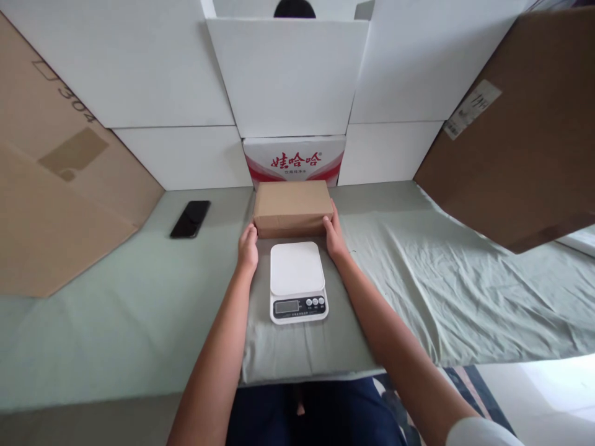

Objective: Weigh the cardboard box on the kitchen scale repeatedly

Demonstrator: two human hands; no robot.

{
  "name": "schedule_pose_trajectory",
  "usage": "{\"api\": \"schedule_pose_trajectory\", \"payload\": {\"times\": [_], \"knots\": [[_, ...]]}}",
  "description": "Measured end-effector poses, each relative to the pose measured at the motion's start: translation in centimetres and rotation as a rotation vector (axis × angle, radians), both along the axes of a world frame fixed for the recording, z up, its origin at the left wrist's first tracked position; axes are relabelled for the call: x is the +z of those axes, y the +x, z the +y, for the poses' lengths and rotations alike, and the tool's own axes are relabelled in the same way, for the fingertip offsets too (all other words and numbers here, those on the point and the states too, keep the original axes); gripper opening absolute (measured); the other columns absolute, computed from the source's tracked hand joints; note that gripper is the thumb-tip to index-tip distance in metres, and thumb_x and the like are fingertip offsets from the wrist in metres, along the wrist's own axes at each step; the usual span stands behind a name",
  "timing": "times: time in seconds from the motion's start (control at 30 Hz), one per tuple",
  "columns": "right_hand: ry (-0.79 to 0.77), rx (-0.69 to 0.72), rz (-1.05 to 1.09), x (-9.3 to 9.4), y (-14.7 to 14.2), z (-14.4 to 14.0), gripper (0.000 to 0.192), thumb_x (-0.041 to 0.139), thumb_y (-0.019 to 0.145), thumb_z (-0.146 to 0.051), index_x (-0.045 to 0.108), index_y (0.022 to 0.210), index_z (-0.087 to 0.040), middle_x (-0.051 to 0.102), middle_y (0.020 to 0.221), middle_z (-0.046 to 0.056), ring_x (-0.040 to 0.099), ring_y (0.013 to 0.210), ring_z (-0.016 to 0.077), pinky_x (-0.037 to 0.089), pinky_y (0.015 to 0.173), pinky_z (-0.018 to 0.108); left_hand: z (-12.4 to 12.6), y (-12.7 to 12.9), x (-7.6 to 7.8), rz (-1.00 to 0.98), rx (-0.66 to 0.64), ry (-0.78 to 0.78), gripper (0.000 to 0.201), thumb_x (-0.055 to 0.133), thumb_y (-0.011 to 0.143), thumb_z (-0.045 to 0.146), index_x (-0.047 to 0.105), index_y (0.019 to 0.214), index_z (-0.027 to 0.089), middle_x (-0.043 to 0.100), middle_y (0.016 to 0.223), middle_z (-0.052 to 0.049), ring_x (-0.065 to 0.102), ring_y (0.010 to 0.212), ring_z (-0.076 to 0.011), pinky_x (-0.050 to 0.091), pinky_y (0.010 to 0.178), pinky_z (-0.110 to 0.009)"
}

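Note:
A closed brown cardboard box is gripped from both ends by my two hands, in front of a white carton with red lettering. My left hand presses against its left end, with the thumb at the lower front corner. On the opposite end, my right hand wraps the side, thumb on the front face and other fingers partly hidden. Between my forearms, just nearer to me than the box, lies a white digital kitchen scale. Nothing rests on its plate, and its display looks blank.
A black phone lies on the green cloth to the left. White panels and the white carton with red lettering stand behind. Large brown cardboard sheets flank the table at left and right.

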State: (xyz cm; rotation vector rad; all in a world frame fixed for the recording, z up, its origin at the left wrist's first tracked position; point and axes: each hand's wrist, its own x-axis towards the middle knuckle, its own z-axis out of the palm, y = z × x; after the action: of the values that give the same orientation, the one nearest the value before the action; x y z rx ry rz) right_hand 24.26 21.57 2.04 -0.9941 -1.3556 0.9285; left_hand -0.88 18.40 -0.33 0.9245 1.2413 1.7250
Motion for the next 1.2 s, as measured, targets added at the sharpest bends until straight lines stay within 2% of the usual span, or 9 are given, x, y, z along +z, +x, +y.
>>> {"api": "schedule_pose_trajectory", "payload": {"times": [0.17,0.3,0.47,0.77,0.97,1.2], "knots": [[0.005,0.006,-0.008,0.2,0.1,-0.4,0.088,0.056,0.091,-0.073,0.035,0.164,-0.029,0.035,0.177,0.003,0.019,0.170,0.0275,0.007,0.141,0.050,-0.4,-0.2,-0.6,0.036,0.025,-0.067,0.045,0.074,0.089,0.049,0.076,0.125,0.022,0.070,0.147,-0.011,0.055,0.149,-0.0293,0.037,0.127,-0.045],[-0.012,-0.002,-0.004,0.3,0.1,-0.6,0.093,0.067,0.087,-0.069,0.034,0.164,-0.030,0.038,0.176,0.006,0.024,0.168,0.0300,0.015,0.140,0.053,-0.8,0.2,0.0,0.041,0.001,-0.051,0.046,0.076,0.089,0.047,0.076,0.127,0.022,0.070,0.147,-0.011,0.053,0.150,-0.0307,0.035,0.129,-0.044],[-0.021,-0.038,-0.003,0.1,-0.2,-0.4,0.096,0.072,0.084,-0.066,0.035,0.164,-0.028,0.043,0.172,0.010,0.032,0.165,0.0325,0.021,0.138,0.055,-0.8,0.7,0.4,-0.004,-0.016,-0.057,0.049,0.078,0.085,0.048,0.076,0.127,0.024,0.071,0.145,-0.012,0.046,0.155,-0.0335,0.030,0.132,-0.049],[-0.029,-0.051,-0.047,-0.1,0.0,-0.2,0.093,0.075,0.080,-0.061,0.041,0.160,-0.026,0.046,0.170,0.011,0.037,0.162,0.0352,0.024,0.137,0.056,-0.6,0.4,0.2,0.015,-0.062,-0.075,0.054,0.079,0.082,0.049,0.074,0.130,0.023,0.069,0.148,-0.012,0.047,0.155,-0.0337,0.032,0.131,-0.049],[-0.031,-0.079,-0.093,-0.4,-0.1,-0.1,0.090,0.071,0.077,-0.044,0.040,0.159,-0.022,0.043,0.171,0.012,0.037,0.162,0.0363,0.023,0.137,0.056,-0.2,0.1,-0.5,0.040,-0.077,-0.081,0.057,0.081,0.083,0.046,0.071,0.133,0.021,0.065,0.152,-0.016,0.049,0.153,-0.0354,0.032,0.130,-0.049],[0.029,-0.050,-0.071,-0.9,-0.2,0.4,0.089,0.070,0.074,-0.033,0.040,0.158,-0.025,0.046,0.170,0.008,0.038,0.161,0.0333,0.024,0.138,0.053,0.4,0.4,-1.2,0.045,-0.051,-0.050,0.062,0.083,0.081,0.042,0.067,0.137,0.019,0.062,0.155,-0.017,0.049,0.153,-0.0361,0.034,0.130,-0.049]]}}
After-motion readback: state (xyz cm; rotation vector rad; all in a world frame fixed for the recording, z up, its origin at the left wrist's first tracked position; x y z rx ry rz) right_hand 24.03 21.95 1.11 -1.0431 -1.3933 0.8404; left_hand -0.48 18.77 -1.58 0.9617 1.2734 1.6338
